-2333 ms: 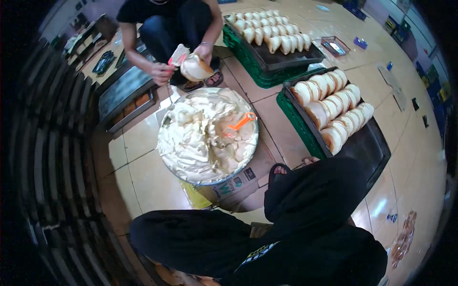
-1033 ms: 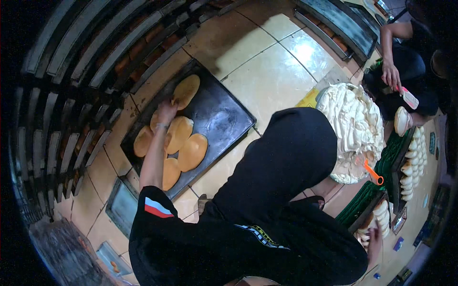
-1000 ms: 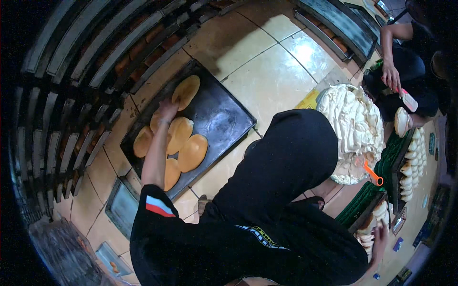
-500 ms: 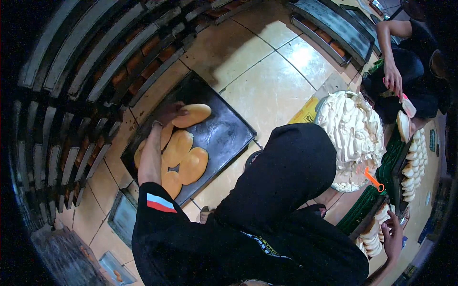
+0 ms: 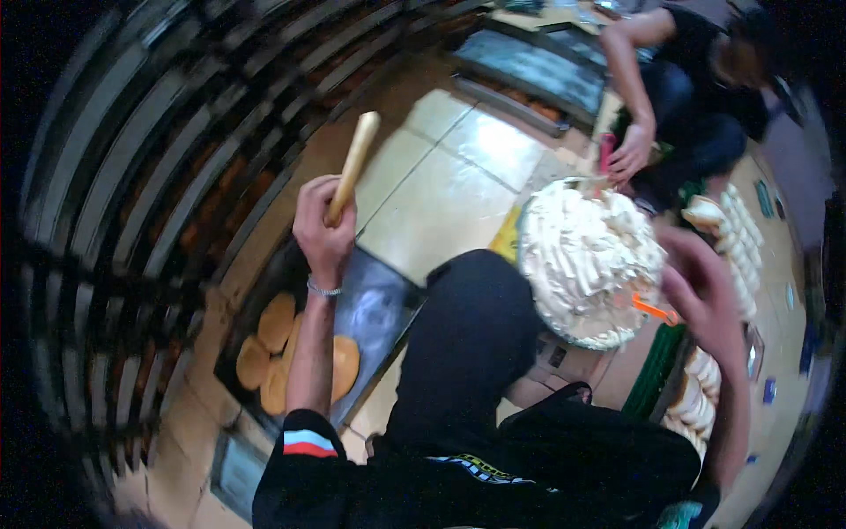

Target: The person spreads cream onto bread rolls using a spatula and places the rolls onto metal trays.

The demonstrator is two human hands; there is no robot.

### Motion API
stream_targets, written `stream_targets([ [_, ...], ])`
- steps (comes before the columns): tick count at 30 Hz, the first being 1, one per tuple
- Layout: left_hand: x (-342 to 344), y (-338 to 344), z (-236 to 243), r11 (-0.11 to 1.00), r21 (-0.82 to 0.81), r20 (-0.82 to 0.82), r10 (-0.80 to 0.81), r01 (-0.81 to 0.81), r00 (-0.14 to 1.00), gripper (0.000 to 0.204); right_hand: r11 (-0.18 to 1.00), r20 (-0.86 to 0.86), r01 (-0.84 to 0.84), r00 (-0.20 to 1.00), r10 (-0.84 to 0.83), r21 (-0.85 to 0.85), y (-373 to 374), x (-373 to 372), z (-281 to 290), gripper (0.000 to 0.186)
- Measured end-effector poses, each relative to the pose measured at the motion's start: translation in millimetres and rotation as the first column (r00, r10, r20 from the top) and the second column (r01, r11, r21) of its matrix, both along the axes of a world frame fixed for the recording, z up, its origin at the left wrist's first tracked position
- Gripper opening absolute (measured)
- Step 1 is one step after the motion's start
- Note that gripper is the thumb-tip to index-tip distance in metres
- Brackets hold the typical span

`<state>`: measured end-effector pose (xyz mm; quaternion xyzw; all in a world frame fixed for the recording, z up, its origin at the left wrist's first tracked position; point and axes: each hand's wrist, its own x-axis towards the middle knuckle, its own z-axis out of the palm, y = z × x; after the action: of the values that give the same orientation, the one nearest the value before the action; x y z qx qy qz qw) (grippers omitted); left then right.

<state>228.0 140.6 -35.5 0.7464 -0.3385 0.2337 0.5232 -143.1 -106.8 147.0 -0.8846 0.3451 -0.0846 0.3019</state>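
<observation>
My left hand [image 5: 322,231] is raised, closed on a flat oval bread [image 5: 355,159] seen edge-on. Below it, a dark baking tray [image 5: 384,284] on the floor holds several more flat golden breads [image 5: 276,323], partly behind my forearm. My right hand [image 5: 705,286], blurred by motion, is at the right side of a round tub of whipped cream [image 5: 582,256]; its fingers look apart, with nothing seen between them. Near its fingers, an orange-handled tool [image 5: 654,309] lies with one end in the cream.
Racks of trays [image 5: 167,203] stand close on my left. A co-worker's hand [image 5: 632,154] holds a red-handled tool at the tub's far edge. Rows of filled breads [image 5: 740,238] lie at the right, with another row [image 5: 696,397] nearer me. Covered trays [image 5: 529,75] are at the back.
My left hand has lifted one bread off the tray and turned it on edge. The right hand has moved up toward the cream tub. The co-worker's tool has reached the cream.
</observation>
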Motion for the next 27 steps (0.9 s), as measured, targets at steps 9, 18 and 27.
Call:
stream_targets([
  [9,-177.6,-98.7,164.6,0.702,0.42,0.394,-0.712,0.575,0.582,0.037,0.686,0.654,-0.38,0.734,-0.185,0.62,13.0,40.8,0.3,0.061],
  [18,-200.2,-164.9,138.0,0.301,-0.254,-0.776,-0.631,0.919,-0.007,0.046,0.809,0.636,-0.351,0.771,-0.037,0.472,-22.0,-44.6,-26.3,0.056],
  [27,-223.8,-184.4,113.1,0.269,-0.519,-0.779,-0.54,0.811,-0.319,0.032,0.905,0.464,-0.395,0.779,0.422,-0.159,-34.8,-91.3,-38.5,0.047],
])
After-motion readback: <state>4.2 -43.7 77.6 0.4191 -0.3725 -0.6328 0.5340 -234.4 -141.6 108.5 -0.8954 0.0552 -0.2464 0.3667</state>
